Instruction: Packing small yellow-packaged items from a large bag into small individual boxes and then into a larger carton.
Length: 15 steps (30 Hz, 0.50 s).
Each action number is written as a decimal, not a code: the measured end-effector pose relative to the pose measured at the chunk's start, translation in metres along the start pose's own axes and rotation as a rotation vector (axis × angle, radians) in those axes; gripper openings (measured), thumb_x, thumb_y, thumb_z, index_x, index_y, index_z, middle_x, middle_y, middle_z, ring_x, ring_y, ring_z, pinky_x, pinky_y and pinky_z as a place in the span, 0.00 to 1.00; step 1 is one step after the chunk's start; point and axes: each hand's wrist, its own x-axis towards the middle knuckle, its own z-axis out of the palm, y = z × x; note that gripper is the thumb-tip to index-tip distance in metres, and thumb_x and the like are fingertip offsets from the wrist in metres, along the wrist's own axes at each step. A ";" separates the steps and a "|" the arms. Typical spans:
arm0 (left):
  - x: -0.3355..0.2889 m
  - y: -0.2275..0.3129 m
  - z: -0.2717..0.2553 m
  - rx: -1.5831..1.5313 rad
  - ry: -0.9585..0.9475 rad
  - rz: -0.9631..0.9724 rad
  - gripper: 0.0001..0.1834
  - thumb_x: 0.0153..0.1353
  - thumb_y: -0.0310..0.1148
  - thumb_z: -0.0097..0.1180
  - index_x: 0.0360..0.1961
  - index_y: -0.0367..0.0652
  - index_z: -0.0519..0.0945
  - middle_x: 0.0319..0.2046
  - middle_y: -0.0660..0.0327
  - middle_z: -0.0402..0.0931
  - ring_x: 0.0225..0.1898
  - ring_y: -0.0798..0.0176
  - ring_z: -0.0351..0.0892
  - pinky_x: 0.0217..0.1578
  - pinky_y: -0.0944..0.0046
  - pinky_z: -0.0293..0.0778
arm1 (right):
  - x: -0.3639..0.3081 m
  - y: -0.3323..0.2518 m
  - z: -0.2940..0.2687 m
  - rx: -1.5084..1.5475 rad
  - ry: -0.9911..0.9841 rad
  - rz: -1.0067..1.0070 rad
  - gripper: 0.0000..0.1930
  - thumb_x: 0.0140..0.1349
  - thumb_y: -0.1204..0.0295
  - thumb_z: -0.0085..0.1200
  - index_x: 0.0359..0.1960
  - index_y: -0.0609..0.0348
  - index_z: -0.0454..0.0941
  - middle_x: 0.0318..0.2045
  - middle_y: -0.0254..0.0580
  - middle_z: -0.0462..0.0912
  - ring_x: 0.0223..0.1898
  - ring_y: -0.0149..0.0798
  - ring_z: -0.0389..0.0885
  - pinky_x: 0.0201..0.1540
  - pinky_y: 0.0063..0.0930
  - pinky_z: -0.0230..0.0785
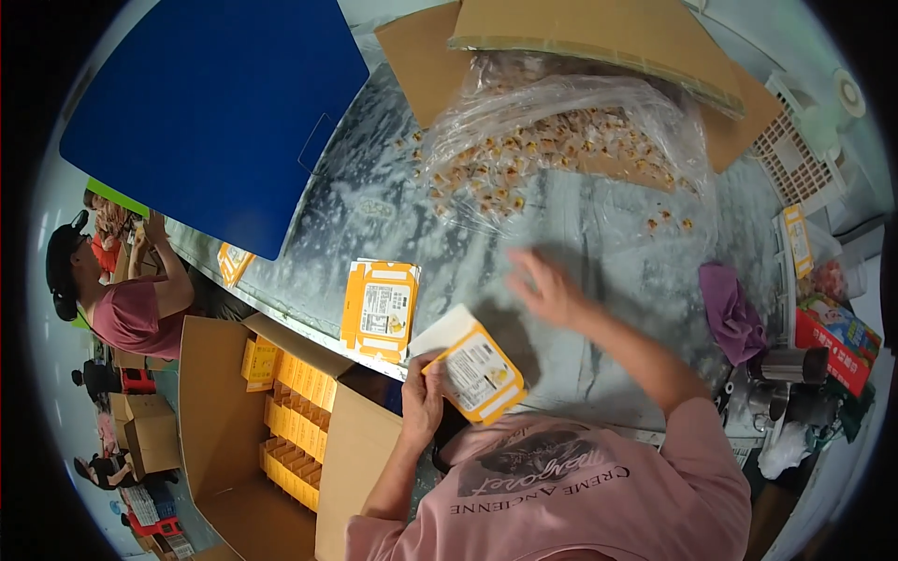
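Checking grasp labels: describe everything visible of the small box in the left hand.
The small box is a flat-sided yellow-orange carton, cardboard by the look, with a white label panel facing the camera and a white flap open at its upper left end. It is tilted, held above the near table edge. The left hand grips its lower left corner from below. The right hand is blurred, apart from it, reaching out over the table toward the clear bag of small pieces. Its contents are not visible.
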 end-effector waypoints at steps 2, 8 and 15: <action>-0.010 -0.019 0.003 -0.072 0.087 -0.087 0.22 0.75 0.43 0.45 0.58 0.36 0.67 0.35 0.58 0.77 0.32 0.70 0.77 0.31 0.69 0.77 | 0.065 0.033 -0.007 -0.175 -0.032 -0.098 0.24 0.69 0.60 0.50 0.62 0.60 0.68 0.59 0.56 0.71 0.59 0.57 0.70 0.62 0.45 0.63; -0.013 0.031 0.003 0.669 -0.085 -0.134 0.44 0.60 0.39 0.66 0.67 0.26 0.55 0.31 0.47 0.79 0.25 0.47 0.81 0.24 0.57 0.75 | 0.132 0.093 0.023 -0.706 -0.138 -0.005 0.29 0.69 0.45 0.44 0.66 0.45 0.70 0.74 0.44 0.56 0.76 0.55 0.40 0.74 0.58 0.32; 0.024 0.047 0.028 0.903 -0.560 0.547 0.54 0.48 0.52 0.70 0.73 0.46 0.57 0.69 0.44 0.55 0.72 0.33 0.48 0.69 0.33 0.46 | 0.038 0.072 0.001 -0.606 -0.279 -0.167 0.31 0.66 0.49 0.51 0.68 0.47 0.66 0.72 0.47 0.58 0.74 0.56 0.46 0.74 0.58 0.33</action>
